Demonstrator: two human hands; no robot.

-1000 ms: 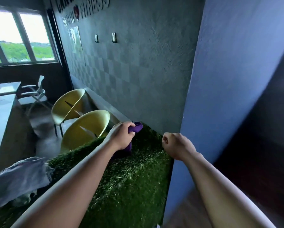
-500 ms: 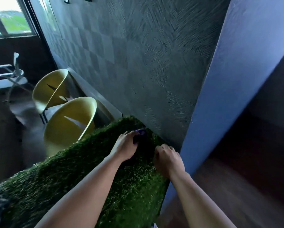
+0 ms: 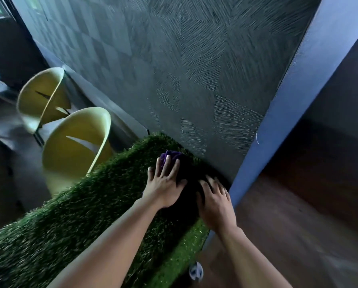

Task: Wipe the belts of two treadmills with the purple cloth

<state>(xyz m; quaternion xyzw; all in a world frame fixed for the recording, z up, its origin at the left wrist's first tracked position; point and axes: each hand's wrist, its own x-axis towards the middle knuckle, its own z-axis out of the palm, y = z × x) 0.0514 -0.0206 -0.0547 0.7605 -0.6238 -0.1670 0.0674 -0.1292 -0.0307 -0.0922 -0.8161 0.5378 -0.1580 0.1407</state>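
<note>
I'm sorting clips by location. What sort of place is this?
Probably a lounge or waiting corner of a commercial interior rather than a home: two yellow moulded plastic tub chairs stand along a dark grey textured wall panel, next to a counter topped with green artificial turf.

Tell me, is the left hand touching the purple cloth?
Touching. The head view shows the left hand laid flat on the purple cloth, its straight fingers overlapping the fabric.
</note>
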